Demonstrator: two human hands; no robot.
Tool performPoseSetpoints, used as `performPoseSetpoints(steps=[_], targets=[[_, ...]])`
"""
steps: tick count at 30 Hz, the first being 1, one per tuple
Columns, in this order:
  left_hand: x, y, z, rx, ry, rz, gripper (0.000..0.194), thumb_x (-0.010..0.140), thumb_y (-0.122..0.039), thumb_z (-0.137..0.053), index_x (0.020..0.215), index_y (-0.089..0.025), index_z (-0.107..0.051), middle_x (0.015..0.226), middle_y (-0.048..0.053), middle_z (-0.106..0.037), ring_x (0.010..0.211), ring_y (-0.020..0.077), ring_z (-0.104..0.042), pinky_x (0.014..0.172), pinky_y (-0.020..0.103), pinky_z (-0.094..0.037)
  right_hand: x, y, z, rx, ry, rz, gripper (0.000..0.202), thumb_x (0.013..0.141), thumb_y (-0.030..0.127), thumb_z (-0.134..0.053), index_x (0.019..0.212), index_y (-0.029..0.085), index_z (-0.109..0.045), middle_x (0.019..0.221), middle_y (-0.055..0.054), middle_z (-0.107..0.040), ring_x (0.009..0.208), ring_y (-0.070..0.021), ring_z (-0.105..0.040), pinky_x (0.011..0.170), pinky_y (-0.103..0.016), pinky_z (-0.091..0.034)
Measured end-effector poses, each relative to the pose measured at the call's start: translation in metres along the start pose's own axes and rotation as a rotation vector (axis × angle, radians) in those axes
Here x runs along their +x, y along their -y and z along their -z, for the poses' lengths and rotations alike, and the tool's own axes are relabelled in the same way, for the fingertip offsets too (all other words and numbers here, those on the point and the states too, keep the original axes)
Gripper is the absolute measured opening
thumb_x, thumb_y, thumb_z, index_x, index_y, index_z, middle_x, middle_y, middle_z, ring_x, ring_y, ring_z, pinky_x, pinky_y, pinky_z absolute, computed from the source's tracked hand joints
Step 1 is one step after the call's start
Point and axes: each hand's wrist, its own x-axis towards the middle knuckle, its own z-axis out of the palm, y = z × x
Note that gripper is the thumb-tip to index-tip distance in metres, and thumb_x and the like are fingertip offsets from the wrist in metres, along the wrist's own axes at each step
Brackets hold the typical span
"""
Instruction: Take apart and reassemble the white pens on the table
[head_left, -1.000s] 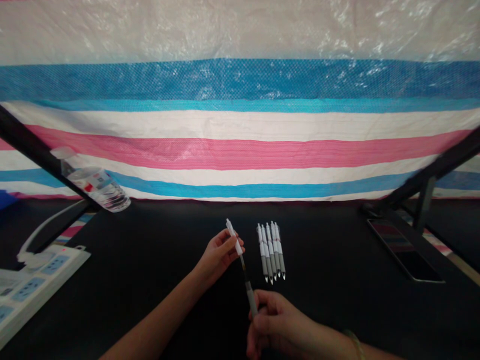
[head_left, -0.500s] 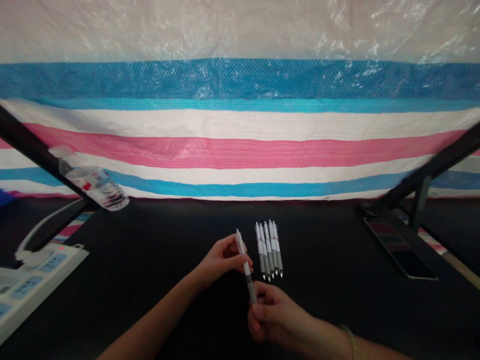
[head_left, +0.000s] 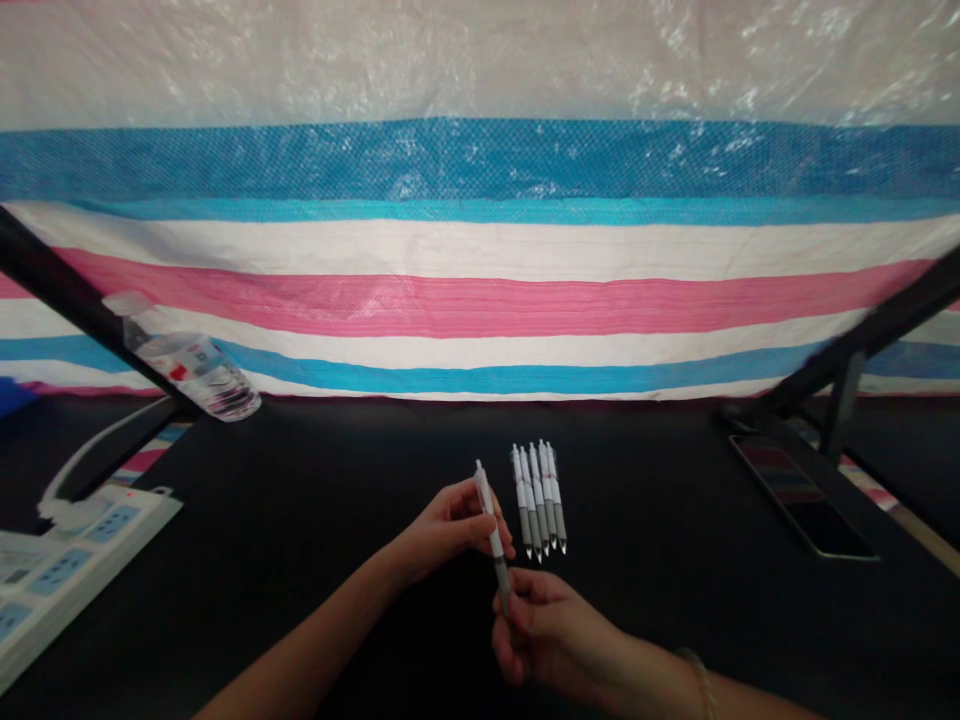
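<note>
A white pen (head_left: 488, 508) with a grey grip is held tilted between my two hands, its clicker end pointing away from me. My left hand (head_left: 459, 522) pinches the white upper barrel between thumb and fingers. Around the grey lower end are the closed fingers of my right hand (head_left: 541, 618), which hide the tip. Just beyond and to the right, several matching white-and-grey pens (head_left: 538, 500) lie side by side on the black table (head_left: 360, 460), tips toward me.
A white power strip (head_left: 97, 560) with a plugged-in cable sits at the left. Behind it a clear water bottle (head_left: 199, 370) leans by a black bar. At the right lies a dark phone (head_left: 802, 495). A striped plastic sheet (head_left: 480, 300) hangs behind the table.
The pen and both hands have shifted only slightly. My left hand has moved a little to the right, and the fingers of my right hand cover slightly more of the grey end.
</note>
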Motion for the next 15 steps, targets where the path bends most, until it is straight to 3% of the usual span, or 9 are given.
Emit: performPoseSetpoints(steps=[4, 8, 12, 15], targets=[[0.0003, -0.0005, 0.0004, -0.073, 0.003, -0.001, 0.027, 0.077, -0.029, -0.082, 0.091, -0.014, -0.065, 0.081, 0.009, -0.076, 0.077, 0.024, -0.076, 0.067, 0.028, -0.057, -0.0009, 0.0021, -0.0018, 0.037, -0.02, -0.002, 0.043, 0.082, 0.049, -0.075, 0.091, 0.011, -0.059, 0.071, -0.01, -0.073, 0.055, -0.0136, -0.064, 0.057, -0.024, -0.042], [0.0009, -0.002, 0.0002, -0.125, -0.054, -0.015, 0.023, 0.077, -0.027, -0.083, 0.089, -0.014, -0.069, 0.084, 0.009, -0.076, 0.079, 0.0231, -0.075, 0.072, 0.031, -0.058, -0.0046, 0.0057, -0.0043, 0.012, -0.013, -0.058, 0.052, 0.085, 0.056, -0.068, 0.11, 0.013, -0.053, 0.089, -0.015, -0.077, 0.064, -0.0184, -0.071, 0.053, -0.024, -0.047], [0.0014, -0.0026, -0.0012, -0.14, -0.096, -0.003, 0.023, 0.073, -0.025, -0.085, 0.086, -0.013, -0.071, 0.082, 0.008, -0.074, 0.077, 0.0222, -0.074, 0.072, 0.031, -0.058, -0.0038, 0.0027, -0.0009, -0.046, -0.025, -0.057, 0.048, 0.082, 0.053, -0.074, 0.102, 0.02, -0.045, 0.077, -0.007, -0.075, 0.053, -0.0152, -0.068, 0.04, -0.015, -0.036], [0.002, -0.0033, -0.0006, -0.143, -0.106, -0.011, 0.021, 0.072, -0.024, -0.085, 0.085, -0.013, -0.072, 0.081, 0.007, -0.072, 0.076, 0.0216, -0.073, 0.071, 0.031, -0.058, -0.0022, 0.0015, 0.0009, -0.019, -0.036, -0.06, 0.048, 0.086, 0.06, -0.065, 0.097, 0.016, -0.05, 0.072, -0.007, -0.072, 0.05, -0.0146, -0.066, 0.04, -0.016, -0.036]])
